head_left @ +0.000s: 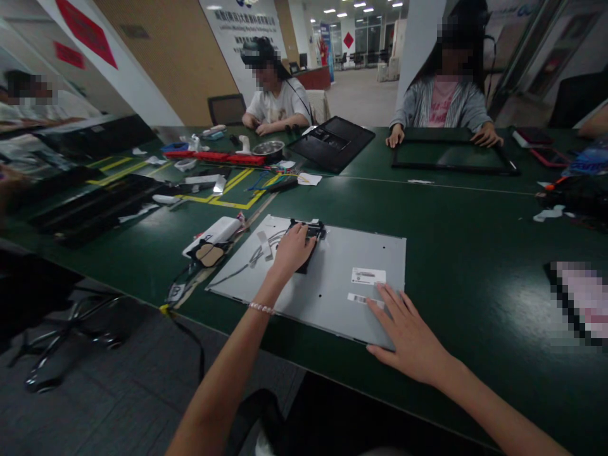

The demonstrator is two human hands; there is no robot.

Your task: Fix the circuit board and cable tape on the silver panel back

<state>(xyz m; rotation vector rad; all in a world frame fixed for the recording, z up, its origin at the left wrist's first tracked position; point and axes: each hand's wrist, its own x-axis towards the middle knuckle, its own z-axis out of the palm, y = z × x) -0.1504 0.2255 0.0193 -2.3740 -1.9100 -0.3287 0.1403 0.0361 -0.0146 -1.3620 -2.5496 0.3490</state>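
Note:
A silver LCD panel (342,253) lies back side up on the green table in front of me, with two white labels and thin grey cables taped near its left end. My left hand (293,250) bends its fingers over a black bracket-like part (316,229) at the panel's far edge; the palm hides much of that part. On the panel's near right corner rests my right hand (403,329), fingers spread and flat, the tips close to the labels (368,276).
Left of the panel are a white power bank-like box (218,234) and cables. Farther back lie a red strip (230,157), a metal bowl (268,149) and a black monitor cover (332,142). Across the table, a person holds a black frame (453,168). A blurred-out phone-like object (582,297) lies right.

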